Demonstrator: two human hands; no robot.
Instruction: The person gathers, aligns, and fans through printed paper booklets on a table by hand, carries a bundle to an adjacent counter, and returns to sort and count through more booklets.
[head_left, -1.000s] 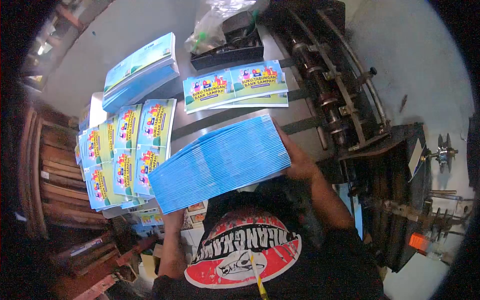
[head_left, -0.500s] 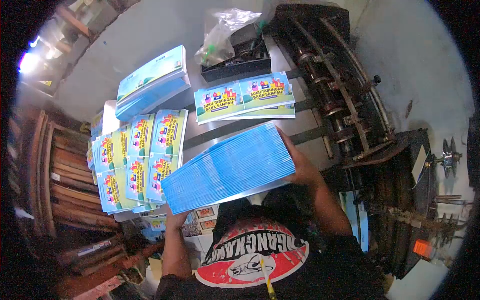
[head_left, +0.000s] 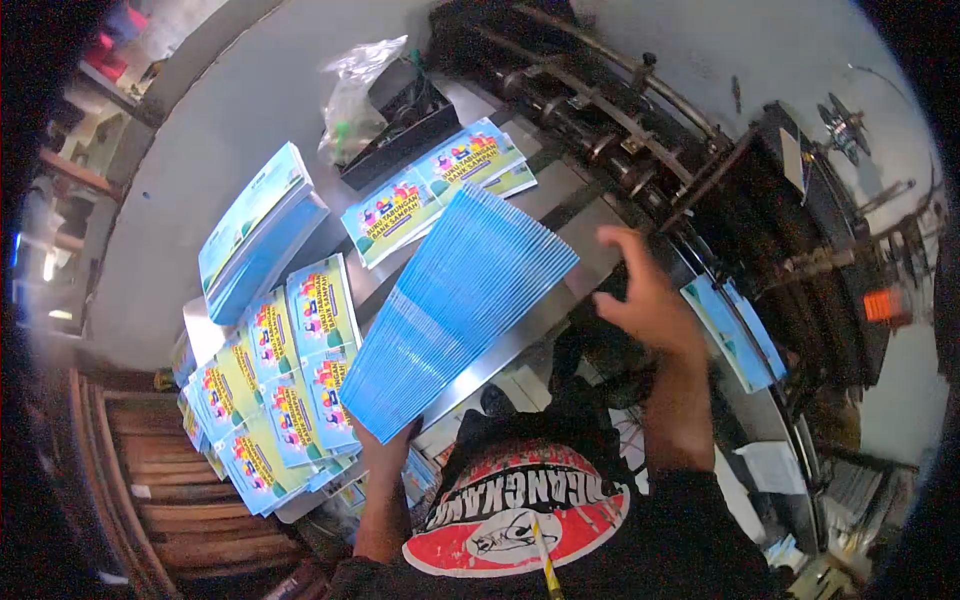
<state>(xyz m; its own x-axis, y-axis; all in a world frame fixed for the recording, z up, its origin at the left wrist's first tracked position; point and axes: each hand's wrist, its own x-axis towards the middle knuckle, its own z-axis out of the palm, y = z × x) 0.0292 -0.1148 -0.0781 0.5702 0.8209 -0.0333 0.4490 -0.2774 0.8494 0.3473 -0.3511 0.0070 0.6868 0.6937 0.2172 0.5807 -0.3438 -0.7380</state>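
A thick fanned stack of blue booklets point(head_left: 455, 310) slants over the near edge of the metal table, its blue edges facing up. My left hand point(head_left: 388, 442) grips the stack's lower left end; most of its fingers are hidden under the booklets. Off the stack's right side, my right hand point(head_left: 645, 295) is apart from it, thumb and fingers spread with nothing in them. Beyond the stack lies a pair of printed cover sheets point(head_left: 435, 185) reading "Buku Tabungan Bank Sampah". Overlapping piles of the same covers point(head_left: 285, 400) spread along the left of the table.
A tall pile of blue booklets point(head_left: 255, 235) stands at the back left. Behind the covers sits a black box point(head_left: 400, 150) with a clear plastic bag point(head_left: 355, 100). A dark machine with rollers point(head_left: 600, 135) borders the right side, with wooden boards point(head_left: 165, 480) at lower left.
My right hand has let go of the stack's right end and opened beside it. The stack now tilts more steeply, still in my left hand. The whole view has turned.
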